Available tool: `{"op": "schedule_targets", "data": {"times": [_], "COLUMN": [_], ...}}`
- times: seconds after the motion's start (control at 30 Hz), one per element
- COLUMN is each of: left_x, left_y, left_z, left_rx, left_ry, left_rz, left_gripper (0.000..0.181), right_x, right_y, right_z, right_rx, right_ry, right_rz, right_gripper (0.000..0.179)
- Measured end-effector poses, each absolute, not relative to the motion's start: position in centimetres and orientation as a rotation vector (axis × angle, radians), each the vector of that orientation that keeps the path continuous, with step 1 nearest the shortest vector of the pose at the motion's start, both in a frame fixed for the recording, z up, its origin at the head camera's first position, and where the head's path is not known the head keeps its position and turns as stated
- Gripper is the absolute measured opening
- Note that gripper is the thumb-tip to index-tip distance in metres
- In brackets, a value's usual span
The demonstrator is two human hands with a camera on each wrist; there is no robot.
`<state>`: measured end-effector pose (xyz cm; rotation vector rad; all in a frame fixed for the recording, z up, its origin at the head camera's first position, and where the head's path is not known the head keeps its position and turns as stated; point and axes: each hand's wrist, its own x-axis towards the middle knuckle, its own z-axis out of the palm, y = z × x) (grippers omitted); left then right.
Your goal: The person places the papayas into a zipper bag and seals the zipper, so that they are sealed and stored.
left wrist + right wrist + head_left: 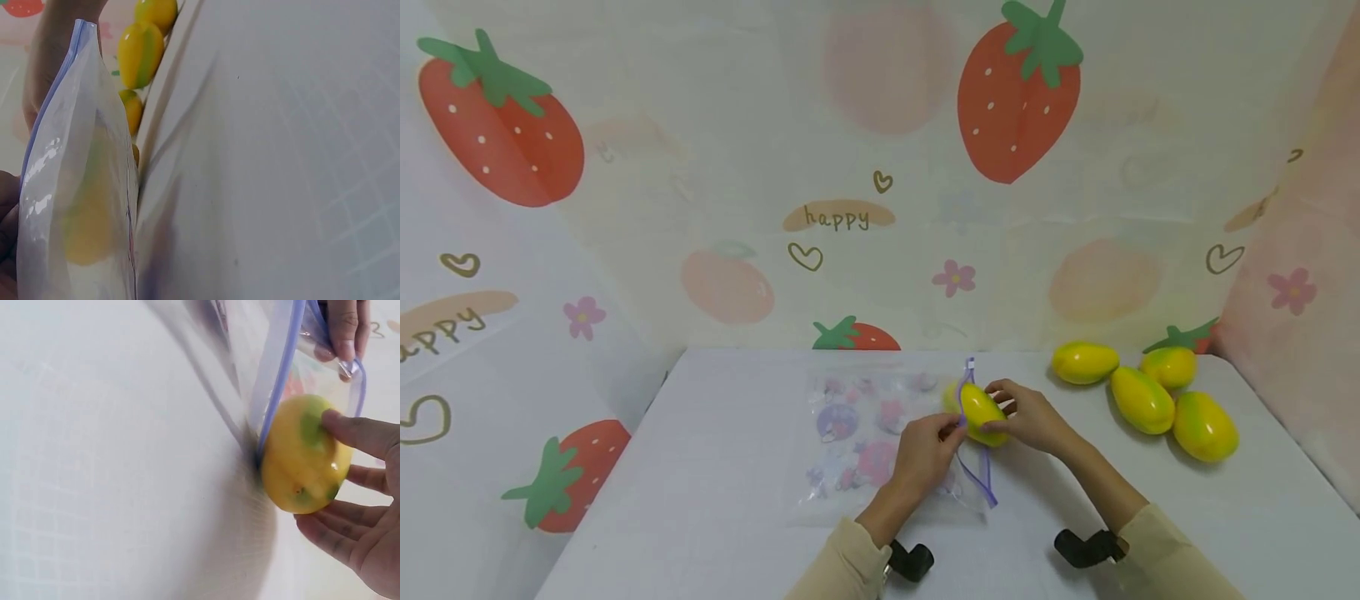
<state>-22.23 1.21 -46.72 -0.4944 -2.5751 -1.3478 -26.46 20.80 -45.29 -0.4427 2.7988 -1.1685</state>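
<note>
A clear zip bag point(880, 450) with pink and purple prints lies on the table, its purple zip edge towards the right. My left hand point(925, 454) pinches the bag's edge beside its mouth. My right hand point(1030, 417) holds a yellow mango point(983, 414) with green patches, thumb on one side and fingers on the other. In the right wrist view, the mango point(306, 456) sits in the bag's mouth, partly past the purple zip point(281, 381). Through the bag's cloudy side, the left wrist view shows the mango point(90, 219) blurred.
Several more mangoes point(1142, 400) lie together at the table's back right. A strawberry-printed backdrop point(880, 167) rises behind the white table point(715, 467). Black wrist-mounted pieces point(912, 562) show below both hands.
</note>
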Motion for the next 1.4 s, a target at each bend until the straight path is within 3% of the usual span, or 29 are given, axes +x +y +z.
{"op": "schedule_targets", "data": {"times": [0.4, 1.03, 1.4], "left_x": [-22.7, -23.1, -22.8], "left_y": [1.1, 0.8, 0.9], "left_z": [-46.3, -46.8, -47.4], "left_rx": [-0.488, -0.581, -0.615], "left_ry": [-2.621, -2.66, -2.621], "left_rz": [-1.352, -1.383, -1.387], "left_gripper": [0.02, 0.021, 0.02], "right_x": [-27.0, -28.2, -28.3], "right_y": [20.3, 18.2, 17.5], "right_z": [-46.0, -46.1, -46.3], "right_rx": [-0.396, -0.182, -0.058], "right_ry": [2.796, 2.749, 2.485], "right_rz": [-1.272, -1.341, -1.605], "right_gripper": [0.056, 0.035, 0.048]}}
